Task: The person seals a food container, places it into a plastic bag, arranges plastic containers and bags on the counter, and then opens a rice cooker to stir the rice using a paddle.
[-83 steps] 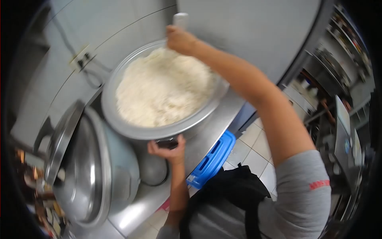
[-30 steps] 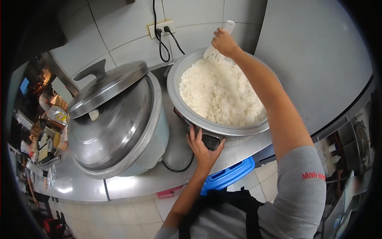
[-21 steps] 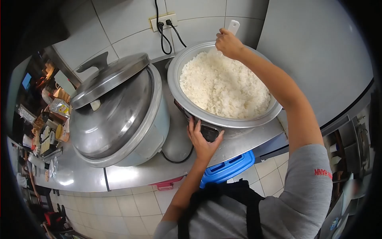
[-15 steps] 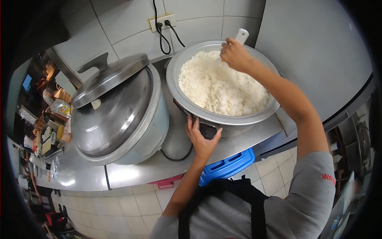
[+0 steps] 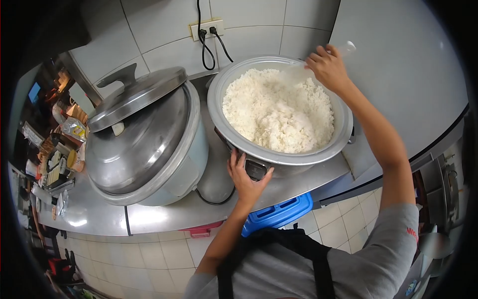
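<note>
My right hand [image 5: 327,67] is closed round the handle of a white paddle [image 5: 296,74], which is blurred by motion and lies tilted over the rice. White rice [image 5: 279,112] fills a wide round metal pot [image 5: 219,112], heaped near the front and hollowed behind. Below the pot's front rim, my left hand [image 5: 247,180] rests against a dark control box [image 5: 256,170], with fingers spread on either side of it. To the left stands a large cooker [image 5: 191,172] covered by a metal lid [image 5: 142,149], and a second lid [image 5: 144,92] leans on top.
Behind the metal counter [image 5: 209,204], two black plugs sit in a wall socket [image 5: 207,30]. A grey panel [image 5: 398,74] rises at the right. Under the counter edge are a blue plastic lid [image 5: 279,213] and a pink object [image 5: 201,229]. Assorted items crowd the far left.
My right hand has moved rightward with the paddle, whose handle now tilts further right. The rice is more heaped at the front. My left hand stays at the control box.
</note>
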The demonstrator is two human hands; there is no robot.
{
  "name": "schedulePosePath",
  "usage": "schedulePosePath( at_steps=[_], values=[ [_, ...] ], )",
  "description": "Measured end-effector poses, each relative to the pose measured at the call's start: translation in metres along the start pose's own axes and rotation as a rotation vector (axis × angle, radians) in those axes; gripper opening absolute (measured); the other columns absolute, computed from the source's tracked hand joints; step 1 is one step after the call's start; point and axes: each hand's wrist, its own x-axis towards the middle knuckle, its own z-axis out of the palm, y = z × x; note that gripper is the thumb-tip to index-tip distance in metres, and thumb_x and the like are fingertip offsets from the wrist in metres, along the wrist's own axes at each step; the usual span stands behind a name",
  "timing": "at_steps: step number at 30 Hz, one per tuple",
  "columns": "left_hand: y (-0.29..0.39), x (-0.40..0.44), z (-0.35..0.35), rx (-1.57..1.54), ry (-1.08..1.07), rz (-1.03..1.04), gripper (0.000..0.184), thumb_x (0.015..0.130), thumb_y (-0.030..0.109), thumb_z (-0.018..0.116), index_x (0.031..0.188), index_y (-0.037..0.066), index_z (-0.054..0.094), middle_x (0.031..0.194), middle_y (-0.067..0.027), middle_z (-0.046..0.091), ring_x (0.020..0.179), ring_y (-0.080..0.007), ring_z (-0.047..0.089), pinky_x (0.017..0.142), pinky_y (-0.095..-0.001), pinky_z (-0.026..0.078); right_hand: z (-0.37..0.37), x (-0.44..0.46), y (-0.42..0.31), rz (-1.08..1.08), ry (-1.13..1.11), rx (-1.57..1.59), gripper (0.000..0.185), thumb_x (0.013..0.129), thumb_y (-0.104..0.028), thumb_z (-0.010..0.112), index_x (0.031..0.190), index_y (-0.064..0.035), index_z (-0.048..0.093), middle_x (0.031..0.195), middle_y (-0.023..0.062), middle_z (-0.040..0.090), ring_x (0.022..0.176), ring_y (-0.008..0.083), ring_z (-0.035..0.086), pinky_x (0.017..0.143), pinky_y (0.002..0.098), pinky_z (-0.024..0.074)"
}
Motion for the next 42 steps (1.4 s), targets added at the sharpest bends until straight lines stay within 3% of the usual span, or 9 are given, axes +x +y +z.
schedulePosePath(
  at_steps=[5,14,16,20,22,26,31,36,42],
  values=[
    [-0.002,0.001,0.001,0.009,-0.005,0.022,0.084,0.055,0.028,0.080,0.120,0.000,0.034,0.125,-0.0275,0.036,0.119,-0.0380,0.034,0.098,-0.0524,0.021,0.058,0.027,0.015,-0.061,0.095,-0.088,0.009,0.073,-0.014,0.057,0.080,-0.0115,0.064,0.078,-0.0022,0.059,0.087,0.0173,0.051,0.088,0.0332,0.0329],
    [-0.004,0.000,0.000,0.026,-0.017,0.005,0.085,0.054,0.027,0.080,0.120,0.001,0.034,0.127,-0.0268,0.035,0.118,-0.0385,0.035,0.097,-0.0518,0.023,0.087,0.005,0.040,0.189,-0.017,-0.044,0.009,0.074,-0.020,0.060,0.072,-0.0119,0.063,0.073,-0.0026,0.060,0.084,0.0166,0.052,0.088,0.0338,0.0338],
    [-0.002,-0.002,0.002,-0.005,-0.002,-0.019,0.085,0.053,0.025,0.081,0.121,0.001,0.034,0.128,-0.0263,0.034,0.116,-0.0391,0.035,0.096,-0.0506,0.024,0.086,-0.003,0.043,0.305,0.180,-0.064,0.012,0.074,-0.023,0.061,0.070,-0.0121,0.063,0.069,-0.0018,0.060,0.080,0.0168,0.052,0.085,0.0358,0.0352],
    [-0.001,-0.002,0.004,-0.028,0.000,-0.033,0.086,0.053,0.025,0.081,0.121,0.002,0.034,0.128,-0.0258,0.033,0.115,-0.0392,0.035,0.096,-0.0500,0.025,0.090,-0.013,0.054,0.314,0.174,-0.170,0.012,0.073,-0.024,0.063,0.071,-0.0123,0.064,0.069,-0.0011,0.060,0.077,0.0172,0.052,0.083,0.0373,0.0366],
    [-0.003,-0.002,0.003,-0.041,-0.001,-0.039,0.086,0.053,0.024,0.081,0.121,0.002,0.034,0.129,-0.0256,0.032,0.116,-0.0389,0.034,0.096,-0.0487,0.025,0.085,-0.015,0.051,0.228,-0.023,-0.067,0.012,0.073,-0.024,0.063,0.070,-0.0121,0.063,0.068,-0.0008,0.060,0.077,0.0173,0.052,0.083,0.0382,0.0364],
    [0.001,-0.002,0.004,-0.059,0.011,-0.059,0.085,0.053,0.023,0.081,0.120,0.001,0.034,0.130,-0.0259,0.030,0.118,-0.0386,0.034,0.097,-0.0468,0.026,0.073,0.008,0.018,0.268,0.043,0.051,0.010,0.075,-0.022,0.060,0.074,-0.0133,0.064,0.070,-0.0009,0.061,0.081,0.0171,0.053,0.085,0.0373,0.0350],
    [0.004,0.000,0.004,-0.129,-0.035,-0.167,0.084,0.053,0.021,0.082,0.117,-0.001,0.032,0.131,-0.0274,0.028,0.119,-0.0395,0.033,0.097,-0.0460,0.028,0.110,0.078,-0.038,-0.003,0.129,-0.122,0.011,0.078,-0.020,0.056,0.081,-0.0115,0.062,0.080,0.0010,0.062,0.090,0.0174,0.053,0.090,0.0341,0.0317],
    [0.006,0.000,-0.002,-0.062,-0.083,-0.172,0.083,0.054,0.021,0.081,0.115,-0.002,0.030,0.131,-0.0292,0.027,0.118,-0.0409,0.033,0.097,-0.0468,0.028,0.112,0.104,-0.054,-0.155,-0.143,-0.016,0.010,0.073,-0.018,0.057,0.076,-0.0097,0.062,0.076,0.0004,0.062,0.088,0.0156,0.053,0.091,0.0302,0.0315],
    [0.006,0.005,-0.004,-0.041,-0.080,-0.085,0.081,0.055,0.021,0.081,0.114,-0.003,0.031,0.128,-0.0290,0.031,0.119,-0.0419,0.032,0.098,-0.0485,0.026,0.089,0.081,-0.065,-0.242,-0.042,-0.080,0.010,0.072,-0.013,0.053,0.067,-0.0111,0.062,0.072,-0.0005,0.062,0.085,0.0123,0.053,0.088,0.0266,0.0328]
  ],
)
